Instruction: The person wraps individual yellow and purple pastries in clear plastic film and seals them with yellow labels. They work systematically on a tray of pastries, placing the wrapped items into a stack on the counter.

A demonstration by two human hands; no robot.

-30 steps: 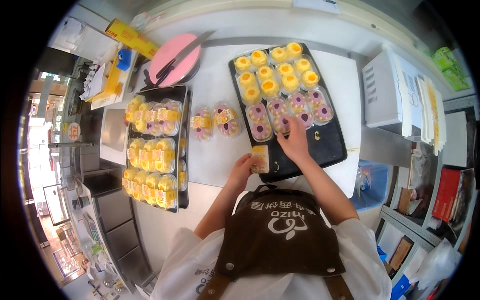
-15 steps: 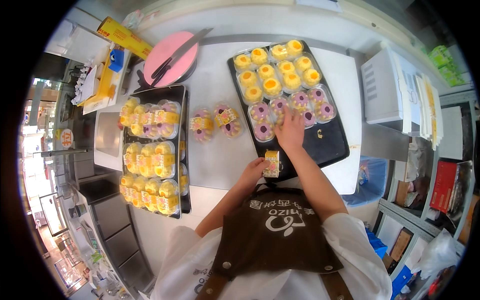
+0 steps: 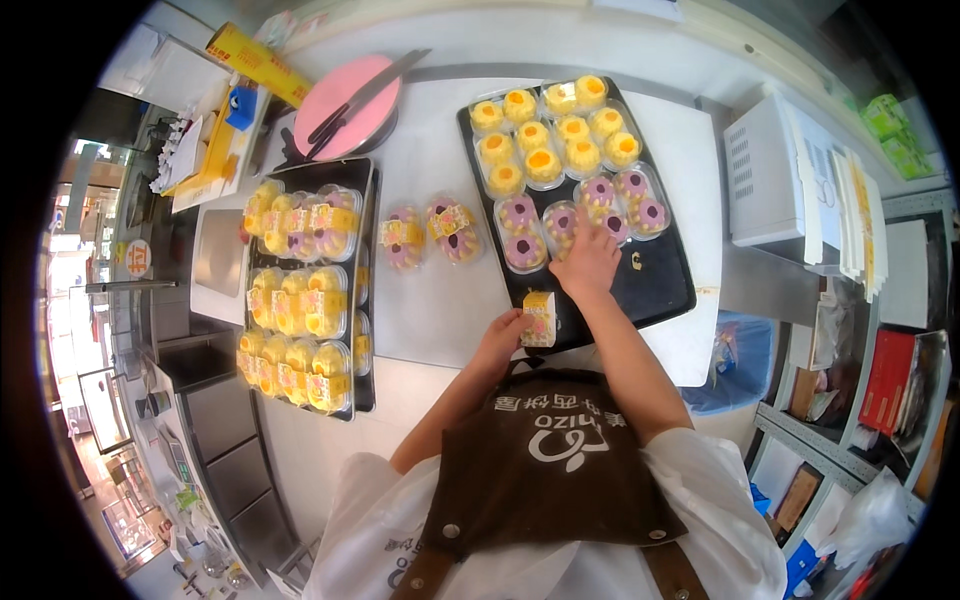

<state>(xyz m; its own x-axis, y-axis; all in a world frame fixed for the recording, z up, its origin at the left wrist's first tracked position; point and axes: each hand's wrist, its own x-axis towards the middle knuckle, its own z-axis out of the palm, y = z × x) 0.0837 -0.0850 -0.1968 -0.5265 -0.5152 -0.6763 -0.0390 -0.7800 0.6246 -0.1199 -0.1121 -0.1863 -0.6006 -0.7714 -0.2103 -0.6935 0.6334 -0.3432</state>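
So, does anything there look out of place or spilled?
A yellowish scrap lies loose on a bare part of the right-hand black tray, apart from the purple-topped cakes; I can't tell what it is. Also, a long knife lies across the round pink board, its tip poking past the edge.

A flat white bench [image 3: 425, 310] carries a rectangular black tray [image 3: 655, 285] centre-right and two clear-plastic packs of purple-yellow pastries [image 3: 455, 235] centre-left.
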